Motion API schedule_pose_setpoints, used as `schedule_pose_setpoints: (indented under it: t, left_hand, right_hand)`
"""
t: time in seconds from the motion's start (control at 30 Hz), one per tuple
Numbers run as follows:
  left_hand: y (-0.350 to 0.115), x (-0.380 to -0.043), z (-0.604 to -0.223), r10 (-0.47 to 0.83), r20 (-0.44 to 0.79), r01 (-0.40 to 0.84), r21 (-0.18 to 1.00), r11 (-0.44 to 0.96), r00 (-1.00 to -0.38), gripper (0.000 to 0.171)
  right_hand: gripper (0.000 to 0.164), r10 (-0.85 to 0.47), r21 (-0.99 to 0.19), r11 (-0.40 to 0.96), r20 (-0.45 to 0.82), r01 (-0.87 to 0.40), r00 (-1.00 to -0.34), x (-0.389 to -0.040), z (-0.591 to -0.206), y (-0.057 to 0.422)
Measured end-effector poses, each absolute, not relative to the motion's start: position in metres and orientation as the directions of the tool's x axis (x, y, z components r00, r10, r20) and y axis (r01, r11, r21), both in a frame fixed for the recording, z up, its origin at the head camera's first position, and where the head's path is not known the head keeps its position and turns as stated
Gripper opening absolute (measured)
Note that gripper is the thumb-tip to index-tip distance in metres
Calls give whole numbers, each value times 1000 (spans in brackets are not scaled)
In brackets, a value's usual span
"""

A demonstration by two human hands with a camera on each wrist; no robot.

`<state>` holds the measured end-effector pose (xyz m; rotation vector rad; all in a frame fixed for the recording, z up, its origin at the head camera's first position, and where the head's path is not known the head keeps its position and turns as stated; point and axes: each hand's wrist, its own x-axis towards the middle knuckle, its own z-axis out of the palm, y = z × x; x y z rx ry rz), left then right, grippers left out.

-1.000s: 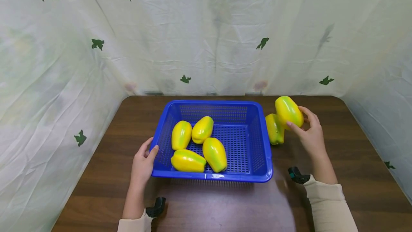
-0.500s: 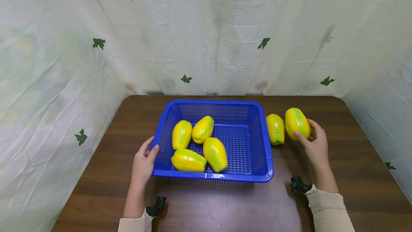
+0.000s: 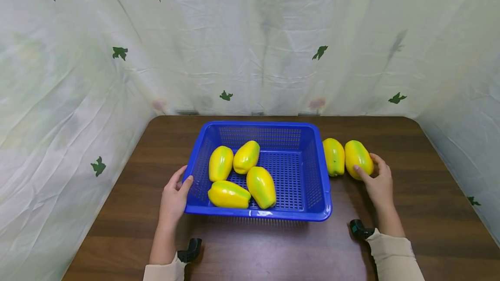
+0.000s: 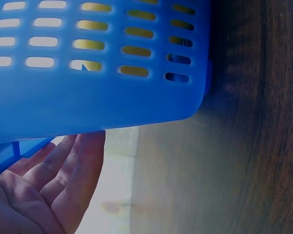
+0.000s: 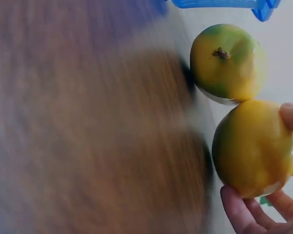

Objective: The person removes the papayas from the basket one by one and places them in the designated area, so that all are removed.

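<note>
My left hand grips the left rim of a blue plastic basket, thumb on top and fingers beneath, as the left wrist view also shows. Several yellow-green papayas lie in the basket's left and middle part. Right of the basket, one papaya sits on the wooden table beside its wall. My right hand holds another papaya just to the right of that one, with fingers and thumb around it. In the right wrist view the held papaya appears to touch its neighbour.
The brown wooden table extends in front of the basket and to both sides. A pale cloth curtain with leaf prints stands behind and beside it. A dark wrist camera sits at each sleeve.
My right hand has moved the held papaya right and down, away from above the other one, then slightly left, to beside it. The left hand and basket stay in place.
</note>
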<state>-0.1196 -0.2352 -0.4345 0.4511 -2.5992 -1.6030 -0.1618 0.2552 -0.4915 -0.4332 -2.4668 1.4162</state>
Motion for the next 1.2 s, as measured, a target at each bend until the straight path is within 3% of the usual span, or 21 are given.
schedule_pose_setpoints:
  t: [0.7, 1.2]
  left_hand:
    - [-235, -120, -436, -271, -98, -207, 888, 411, -958, 52]
    - [-235, -120, -436, -275, -104, -215, 884, 415, -956, 51]
  right_hand:
    - [69, 313, -880, 463, 53, 104, -948, -161, -485, 257]
    - [58, 335, -891, 455, 178, -7, -925, -160, -469, 252]
